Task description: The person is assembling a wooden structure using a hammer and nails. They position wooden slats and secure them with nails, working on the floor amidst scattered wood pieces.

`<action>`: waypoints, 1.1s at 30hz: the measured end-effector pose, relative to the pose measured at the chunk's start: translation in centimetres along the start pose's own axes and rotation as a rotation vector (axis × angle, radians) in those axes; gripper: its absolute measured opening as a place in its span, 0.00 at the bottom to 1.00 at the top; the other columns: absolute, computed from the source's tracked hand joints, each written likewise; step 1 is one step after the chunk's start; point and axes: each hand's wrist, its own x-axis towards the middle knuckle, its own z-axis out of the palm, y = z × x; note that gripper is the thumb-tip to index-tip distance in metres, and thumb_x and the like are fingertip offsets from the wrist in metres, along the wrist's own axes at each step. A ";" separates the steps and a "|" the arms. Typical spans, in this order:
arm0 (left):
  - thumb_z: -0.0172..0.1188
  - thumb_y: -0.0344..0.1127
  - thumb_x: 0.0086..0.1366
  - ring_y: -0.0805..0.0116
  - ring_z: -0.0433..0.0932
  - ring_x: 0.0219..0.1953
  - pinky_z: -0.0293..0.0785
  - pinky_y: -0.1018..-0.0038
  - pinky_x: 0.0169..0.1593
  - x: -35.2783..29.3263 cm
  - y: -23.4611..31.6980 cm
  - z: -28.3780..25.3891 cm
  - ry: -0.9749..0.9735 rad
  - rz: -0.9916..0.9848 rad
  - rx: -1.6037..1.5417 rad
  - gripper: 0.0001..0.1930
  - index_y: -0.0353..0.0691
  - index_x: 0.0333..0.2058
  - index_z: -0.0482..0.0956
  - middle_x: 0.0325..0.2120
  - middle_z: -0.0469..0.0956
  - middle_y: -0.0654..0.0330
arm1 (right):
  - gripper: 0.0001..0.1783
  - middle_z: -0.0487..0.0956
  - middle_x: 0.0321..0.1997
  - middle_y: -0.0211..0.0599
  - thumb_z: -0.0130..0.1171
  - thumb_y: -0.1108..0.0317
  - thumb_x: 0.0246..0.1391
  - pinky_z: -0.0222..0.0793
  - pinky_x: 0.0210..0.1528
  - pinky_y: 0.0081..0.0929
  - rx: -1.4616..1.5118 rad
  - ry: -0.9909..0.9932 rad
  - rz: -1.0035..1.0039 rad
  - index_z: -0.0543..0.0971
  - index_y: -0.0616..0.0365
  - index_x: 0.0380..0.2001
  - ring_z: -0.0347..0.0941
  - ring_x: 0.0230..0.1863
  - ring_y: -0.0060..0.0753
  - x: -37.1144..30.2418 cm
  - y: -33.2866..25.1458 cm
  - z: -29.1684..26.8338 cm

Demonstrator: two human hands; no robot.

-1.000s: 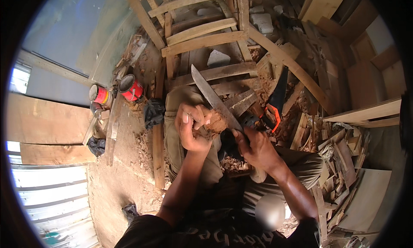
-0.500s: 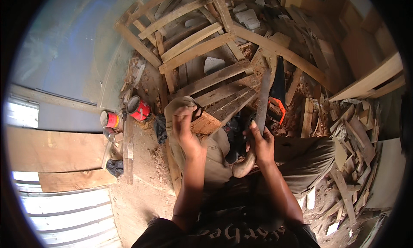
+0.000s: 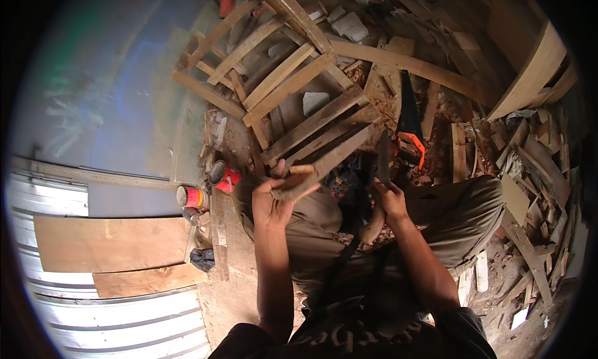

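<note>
My left hand [image 3: 274,200] is closed around the near end of a wooden plank [image 3: 342,152], its fingers wrapped over the edge. The plank slants up to the right, its far end close to a slatted wooden frame [image 3: 311,125]. In my right hand [image 3: 391,200] is a machete with a curved wooden handle [image 3: 374,227] and a dark blade [image 3: 384,156] pointing away from me. The blade stands just right of the plank, apart from it. Both hands are above my crossed legs.
A handsaw with an orange handle [image 3: 412,146] lies beyond my right hand. Two red tins [image 3: 225,177] stand at the left beside a black plastic bag [image 3: 202,259]. Scrap wood [image 3: 529,166] is heaped at the right. A white block [image 3: 314,102] lies within the frame.
My left hand, which was open with fingers raised at the plank's end, now grips the plank and has tilted it. The machete has swung to point more steeply away, its blade seen more end-on.
</note>
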 end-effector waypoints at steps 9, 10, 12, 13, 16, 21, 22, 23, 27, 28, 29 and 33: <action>0.36 0.39 0.76 0.32 0.48 0.73 0.43 0.26 0.71 3.8 3.6 3.8 0.012 0.165 -0.075 0.26 0.27 0.65 0.60 0.69 0.54 0.33 | 0.11 0.84 0.36 0.40 0.64 0.66 0.59 0.70 0.24 0.26 0.108 0.014 -0.012 0.79 0.57 0.43 0.72 0.22 0.26 1.2 0.0 -0.8; 0.36 0.41 0.77 0.32 0.48 0.73 0.43 0.26 0.71 3.8 3.6 4.2 0.014 0.173 -0.085 0.27 0.28 0.66 0.60 0.70 0.55 0.34 | 0.11 0.84 0.36 0.40 0.64 0.66 0.59 0.70 0.24 0.26 0.100 0.008 -0.018 0.79 0.57 0.43 0.71 0.22 0.26 1.2 -0.1 -1.0; 0.38 0.44 0.77 0.34 0.52 0.72 0.44 0.27 0.71 3.8 3.5 4.8 0.025 0.204 -0.036 0.28 0.29 0.67 0.59 0.69 0.58 0.37 | 0.11 0.84 0.35 0.39 0.64 0.66 0.59 0.70 0.25 0.26 0.108 0.004 -0.035 0.79 0.57 0.43 0.72 0.22 0.26 1.6 0.0 -1.2; 0.39 0.45 0.77 0.34 0.54 0.72 0.45 0.27 0.71 3.8 3.3 4.9 0.030 0.219 -0.013 0.29 0.30 0.67 0.59 0.68 0.59 0.38 | 0.11 0.84 0.35 0.39 0.64 0.66 0.59 0.70 0.25 0.26 0.110 0.003 -0.044 0.79 0.57 0.43 0.72 0.22 0.26 1.7 0.1 -1.3; 0.47 0.50 0.75 0.39 0.59 0.70 0.50 0.28 0.70 4.2 3.1 4.6 -0.063 0.356 0.087 0.32 0.33 0.68 0.59 0.68 0.63 0.44 | 0.11 0.83 0.34 0.39 0.64 0.66 0.59 0.71 0.25 0.27 0.153 0.026 -0.010 0.79 0.57 0.43 0.72 0.22 0.27 1.8 0.2 -1.6; 0.57 0.54 0.72 0.45 0.58 0.71 0.60 0.28 0.65 5.0 2.1 4.6 0.021 0.552 0.386 0.35 0.40 0.69 0.60 0.66 0.65 0.49 | 0.11 0.83 0.33 0.39 0.63 0.67 0.60 0.72 0.26 0.27 0.165 0.041 0.012 0.79 0.57 0.44 0.73 0.23 0.28 2.3 0.8 -2.0; 0.58 0.54 0.71 0.46 0.56 0.72 0.62 0.28 0.64 5.3 2.2 4.4 0.042 0.559 0.435 0.36 0.41 0.69 0.59 0.66 0.64 0.49 | 0.11 0.83 0.33 0.38 0.63 0.67 0.60 0.72 0.26 0.28 0.170 0.046 0.016 0.79 0.57 0.44 0.73 0.23 0.28 2.3 0.7 -2.0; 0.57 0.54 0.72 0.47 0.55 0.72 0.63 0.28 0.64 5.5 2.2 4.2 0.066 0.570 0.448 0.35 0.42 0.69 0.59 0.67 0.62 0.49 | 0.11 0.83 0.32 0.39 0.63 0.67 0.61 0.72 0.25 0.28 0.161 0.050 0.008 0.78 0.58 0.44 0.73 0.23 0.29 2.3 0.7 -2.1; 0.52 0.57 0.73 0.53 0.51 0.74 0.63 0.29 0.64 5.3 1.9 4.9 0.045 0.554 0.530 0.36 0.45 0.71 0.54 0.71 0.55 0.51 | 0.09 0.81 0.30 0.38 0.60 0.66 0.65 0.72 0.24 0.28 0.052 0.103 -0.090 0.76 0.60 0.42 0.73 0.22 0.27 1.8 0.7 -1.5; 0.51 0.58 0.74 0.54 0.50 0.74 0.63 0.29 0.64 5.3 2.2 5.1 0.007 0.540 0.558 0.36 0.45 0.71 0.53 0.72 0.54 0.52 | 0.09 0.80 0.28 0.36 0.60 0.65 0.66 0.72 0.24 0.27 0.008 0.121 -0.133 0.76 0.60 0.41 0.73 0.22 0.26 1.6 0.8 -1.1; 0.50 0.59 0.74 0.55 0.51 0.74 0.63 0.30 0.64 5.6 2.8 4.8 -0.055 0.533 0.615 0.37 0.45 0.72 0.52 0.72 0.54 0.52 | 0.10 0.79 0.27 0.33 0.58 0.64 0.67 0.71 0.24 0.26 -0.123 0.065 -0.267 0.76 0.60 0.42 0.73 0.22 0.24 1.0 1.0 -0.9; 0.46 0.61 0.75 0.53 0.56 0.72 0.63 0.31 0.64 7.2 3.8 5.3 -0.227 0.503 0.784 0.35 0.44 0.70 0.55 0.71 0.57 0.52 | 0.14 0.72 0.22 0.25 0.55 0.59 0.70 0.67 0.24 0.24 -0.525 -0.012 -0.658 0.78 0.61 0.44 0.67 0.21 0.17 -2.6 -1.0 2.3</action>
